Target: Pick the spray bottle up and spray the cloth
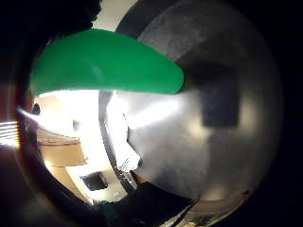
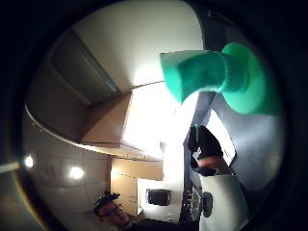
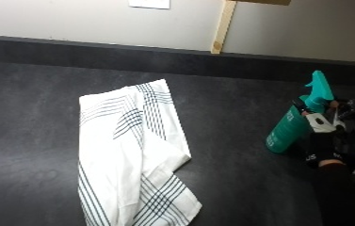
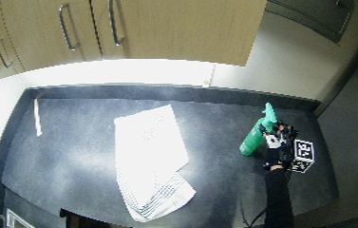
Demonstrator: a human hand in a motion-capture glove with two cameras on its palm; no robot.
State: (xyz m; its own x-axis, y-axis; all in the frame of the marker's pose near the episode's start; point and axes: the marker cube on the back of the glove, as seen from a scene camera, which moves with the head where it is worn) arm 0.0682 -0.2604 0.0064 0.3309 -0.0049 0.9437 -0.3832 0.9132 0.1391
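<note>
The spray bottle (image 3: 288, 129) stands on the dark counter (image 3: 239, 117) at about 3 o'clock in the outside view, leaning slightly from upright. The gloved right hand (image 3: 321, 141) is at its neck and upper body, fingers curled around it just below the spray head (image 3: 318, 89). Whether the base has cleared the counter cannot be determined.

Handling: the bottle is judged to be rigid plastic, smooth-walled and therefore liable to slip; its weight depends on a fill level that is not visible. The recommended grasp point is the narrow neck under the head, with a finger free for the trigger. The liquid will shift when the bottle tilts.

Appearance: the body is teal-green and tapered, with small white lettering near the base; the head and nozzle are a lighter turquoise. Both palm views show green plastic close to the palm.

The cloth (image 3: 133, 155) lies flat and partly folded at 9 o'clock from the bottle, well apart from it. It is white with dark stripe groups.
</note>
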